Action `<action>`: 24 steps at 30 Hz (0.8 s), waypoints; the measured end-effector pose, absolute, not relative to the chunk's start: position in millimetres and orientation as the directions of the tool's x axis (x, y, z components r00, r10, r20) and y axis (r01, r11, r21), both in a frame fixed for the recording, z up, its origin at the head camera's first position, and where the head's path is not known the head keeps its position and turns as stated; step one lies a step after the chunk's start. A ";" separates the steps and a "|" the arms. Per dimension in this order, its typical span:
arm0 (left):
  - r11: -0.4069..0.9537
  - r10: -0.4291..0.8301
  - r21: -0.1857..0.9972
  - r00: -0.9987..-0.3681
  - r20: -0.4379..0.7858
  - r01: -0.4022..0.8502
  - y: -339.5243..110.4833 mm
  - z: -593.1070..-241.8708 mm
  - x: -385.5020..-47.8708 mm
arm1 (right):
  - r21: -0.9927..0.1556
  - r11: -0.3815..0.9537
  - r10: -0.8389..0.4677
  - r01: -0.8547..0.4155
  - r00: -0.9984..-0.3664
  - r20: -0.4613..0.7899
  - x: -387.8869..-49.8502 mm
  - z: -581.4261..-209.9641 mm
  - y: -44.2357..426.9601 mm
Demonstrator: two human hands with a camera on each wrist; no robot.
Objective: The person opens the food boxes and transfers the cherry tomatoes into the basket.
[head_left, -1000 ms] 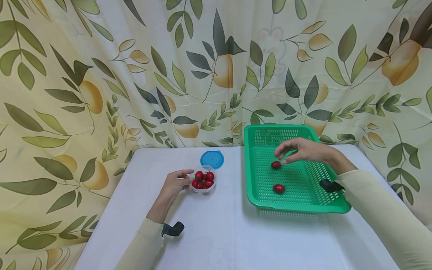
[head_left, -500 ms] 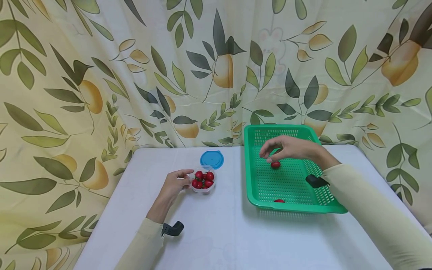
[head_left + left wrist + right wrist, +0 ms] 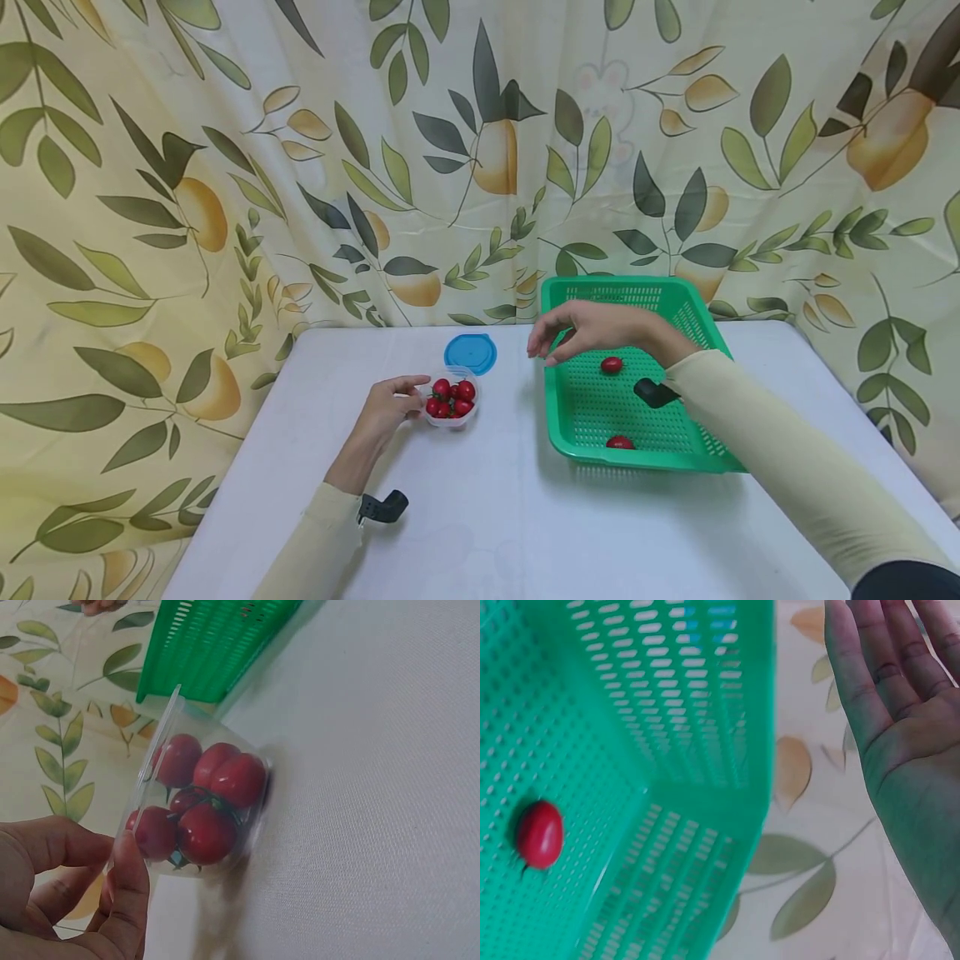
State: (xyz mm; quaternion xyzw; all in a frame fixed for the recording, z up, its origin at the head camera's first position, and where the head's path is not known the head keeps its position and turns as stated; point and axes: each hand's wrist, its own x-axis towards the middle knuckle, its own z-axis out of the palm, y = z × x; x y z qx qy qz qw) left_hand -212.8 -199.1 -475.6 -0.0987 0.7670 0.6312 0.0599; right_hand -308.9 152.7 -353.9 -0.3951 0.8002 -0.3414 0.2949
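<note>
A small clear plastic container (image 3: 450,423) stands on the table, filled with several red cherry tomatoes (image 3: 206,832) that have green stems. My left hand (image 3: 387,406) pinches its rim from the left side, thumb against fingers. Over the left rim of the green basket (image 3: 553,417) hovers my right hand (image 3: 592,327), fingers relaxed and nothing visible in them. Inside the basket lie two cherry tomatoes: one near the middle (image 3: 611,365), the other by the front wall (image 3: 620,442). In the right wrist view the palm shows, but the fingertips are cut off.
A round blue lid (image 3: 471,354) lies on the white table (image 3: 480,517) just behind the container. Behind the table hangs a curtain (image 3: 420,167) with a leaf and fruit print. The basket's perforated walls rise on the table's right side.
My right hand has moved left from above the basket's middle to its left rim. One tomato in the basket has rolled to the front wall. The left hand has stayed put.
</note>
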 end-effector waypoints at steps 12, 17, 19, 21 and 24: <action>0.183 -0.073 0.963 -0.980 -0.185 -0.196 -199.1 -477.1 -212.9 | -0.787 0.430 -0.868 -0.443 -0.442 -0.225 -307.8 -351.1 113.9; 0.189 -0.076 0.963 -0.980 -0.182 -0.193 -198.9 -475.7 -212.0 | -0.781 0.422 -0.880 -0.460 -0.413 -0.233 -309.6 -353.7 101.3; 0.196 -0.075 0.961 -0.980 -0.183 -0.195 -198.9 -475.6 -211.9 | -0.782 0.421 -0.883 -0.460 -0.404 -0.238 -309.5 -354.3 95.7; 0.196 -0.075 0.961 -0.980 -0.186 -0.197 -199.1 -476.1 -212.0 | -0.778 0.414 -0.890 -0.471 -0.389 -0.238 -309.5 -355.1 89.6; 0.200 -0.073 0.959 -0.979 -0.189 -0.200 -199.4 -477.5 -212.0 | -0.771 0.405 -0.900 -0.491 -0.362 -0.242 -309.8 -357.4 79.8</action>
